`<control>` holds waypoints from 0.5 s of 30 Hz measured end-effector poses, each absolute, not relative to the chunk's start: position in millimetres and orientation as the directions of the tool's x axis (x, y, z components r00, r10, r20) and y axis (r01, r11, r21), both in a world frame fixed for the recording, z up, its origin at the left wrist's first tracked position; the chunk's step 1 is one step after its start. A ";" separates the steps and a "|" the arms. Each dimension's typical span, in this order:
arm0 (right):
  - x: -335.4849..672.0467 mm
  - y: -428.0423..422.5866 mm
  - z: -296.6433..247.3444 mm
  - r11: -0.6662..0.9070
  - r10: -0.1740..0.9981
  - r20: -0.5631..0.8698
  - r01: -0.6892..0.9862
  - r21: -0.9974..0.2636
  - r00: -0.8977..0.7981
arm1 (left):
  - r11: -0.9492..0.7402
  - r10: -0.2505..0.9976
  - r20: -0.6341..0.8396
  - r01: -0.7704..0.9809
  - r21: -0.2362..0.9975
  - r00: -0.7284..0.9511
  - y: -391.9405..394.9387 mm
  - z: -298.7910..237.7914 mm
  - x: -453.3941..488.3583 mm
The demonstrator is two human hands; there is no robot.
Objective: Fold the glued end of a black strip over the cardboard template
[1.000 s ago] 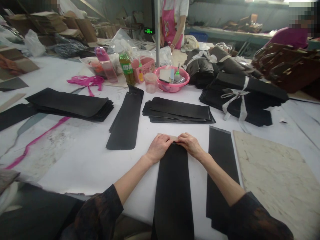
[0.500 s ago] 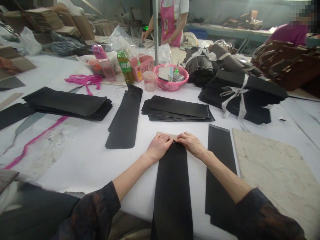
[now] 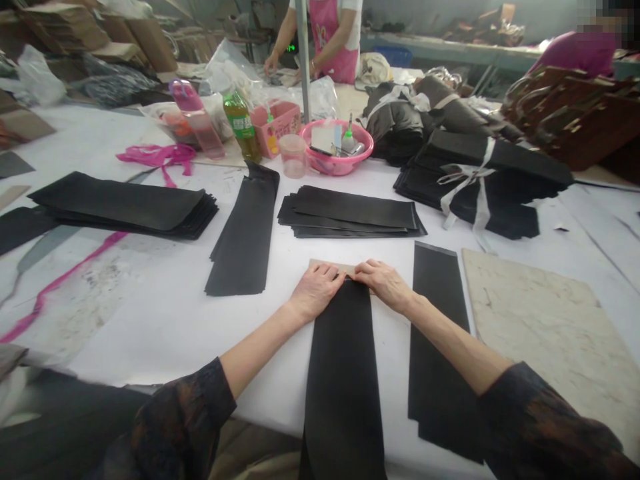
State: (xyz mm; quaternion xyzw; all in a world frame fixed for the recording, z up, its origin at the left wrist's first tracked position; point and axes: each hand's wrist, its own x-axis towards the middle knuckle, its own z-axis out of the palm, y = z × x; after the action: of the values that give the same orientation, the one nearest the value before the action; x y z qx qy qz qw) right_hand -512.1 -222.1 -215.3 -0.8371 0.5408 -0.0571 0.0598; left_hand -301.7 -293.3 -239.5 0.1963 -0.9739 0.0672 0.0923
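Note:
A long black strip of leather-like material [image 3: 343,373] lies lengthwise before me, its near end running over the table edge. At its far end my left hand [image 3: 316,290] has its fingers bent and pressed together on the edge. My right hand [image 3: 384,285] pinches the same edge from the other side, thumb and fingertips close to those of the left. Beneath the hands a thin tan piece [image 3: 340,267] shows past the strip's end. To the right, partly under my forearm, is another black strip [image 3: 436,320] with a greyish band at its far end.
Black strip piles [image 3: 125,203] [image 3: 245,233] [image 3: 353,212] lie beyond my hands. A tied black bundle [image 3: 530,177], a pale marbled board [image 3: 540,320], a pink basin [image 3: 333,163] and a green-labelled bottle [image 3: 243,127] surround them. A co-worker in a pink apron [image 3: 330,37] stands across the table.
The view has shifted slightly, so most things sit a little further left and higher. Both hands stay at the strip's far edge, with the fingers slightly shifted.

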 end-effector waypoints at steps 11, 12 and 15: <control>-521.4 -220.0 -222.7 -0.457 -0.889 0.128 -0.873 -0.170 0.440 | 0.920 -0.334 0.197 -0.364 -0.145 -0.922 -291.6 -236.9 -303.2; -523.4 -219.8 -222.6 -0.458 -0.889 0.128 -0.871 -0.178 0.441 | 0.920 -0.334 0.194 -0.364 -0.146 -0.922 -291.5 -236.5 -303.7; -530.2 -219.8 -221.8 -0.459 -0.888 0.123 -0.866 -0.200 0.443 | 0.919 -0.340 0.186 -0.368 -0.143 -0.922 -291.2 -236.1 -305.1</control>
State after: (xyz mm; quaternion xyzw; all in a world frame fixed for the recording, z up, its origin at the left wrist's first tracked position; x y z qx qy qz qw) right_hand -530.2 -219.8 -221.8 -0.8476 0.5173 -0.1051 0.0537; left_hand -305.1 -291.2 -236.1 0.1812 -0.9763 0.0877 0.0791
